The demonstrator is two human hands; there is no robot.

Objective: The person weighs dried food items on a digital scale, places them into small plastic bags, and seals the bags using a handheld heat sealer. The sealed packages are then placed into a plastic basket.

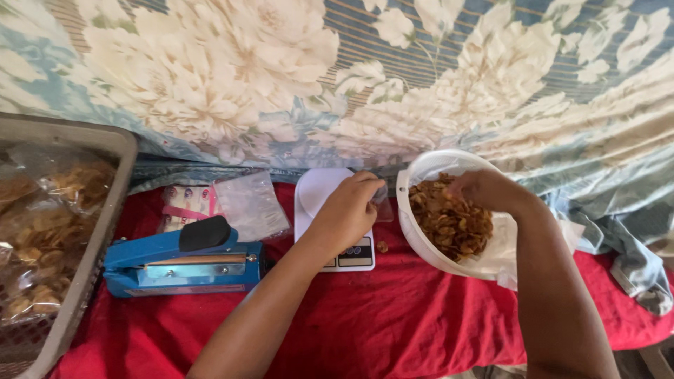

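Our right hand (481,189) pinches chips in the white bowl (411,210), just right of our left hand (347,210), whose fingers clamp a small clear bag (381,200) over the scale (316,193).

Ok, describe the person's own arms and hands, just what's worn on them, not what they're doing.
Both arms are bare as far as the picture shows: no sleeves reach into view. The left hand and the right hand wear no gloves. No watch, bracelet or ring can be seen on either, though the fingers are partly hidden. Nothing else covers them.
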